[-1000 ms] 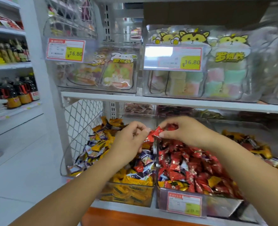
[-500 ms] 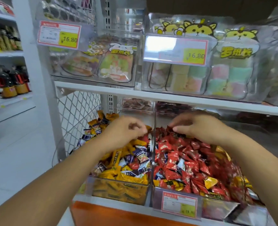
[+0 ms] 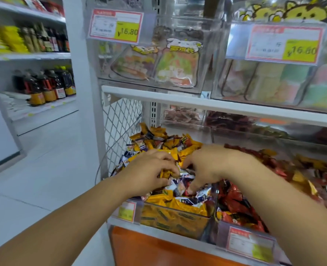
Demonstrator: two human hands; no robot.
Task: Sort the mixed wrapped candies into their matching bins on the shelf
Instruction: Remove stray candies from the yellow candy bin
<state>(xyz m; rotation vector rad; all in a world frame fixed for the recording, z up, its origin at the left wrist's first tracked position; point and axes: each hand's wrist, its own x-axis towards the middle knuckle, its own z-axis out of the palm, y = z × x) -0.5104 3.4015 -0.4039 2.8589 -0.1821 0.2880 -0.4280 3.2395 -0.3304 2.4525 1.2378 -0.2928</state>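
Mixed candies [image 3: 178,203], mostly yellow with some blue-white ones, fill the clear left bin [image 3: 174,221]. The left hand [image 3: 149,173] is curled, pinching a yellow wrapper. The right hand [image 3: 212,167] digs fingers-down into the same pile, can't tell if it's got anything. Red candies [image 3: 235,204] are heaped just to the right. There's a white shelf [image 3: 197,104] overhead and dark bottles [image 3: 43,87] across the pale floor [image 3: 43,169].

— White price labels with red borders and yellow corners?
— Four: far left label [image 3: 116,25], far right label [image 3: 284,44], near left label [image 3: 127,211], near right label [image 3: 250,244].
— Clear plastic bins on the near shelf?
— Two plainly: the left bin [image 3: 178,221] and the right bin [image 3: 219,217].
— Bare hands?
— Two: left hand [image 3: 149,175], right hand [image 3: 210,167].
— Wrapped candies [image 3: 185,144]?
— Heaped, yellow and red; too many to count.
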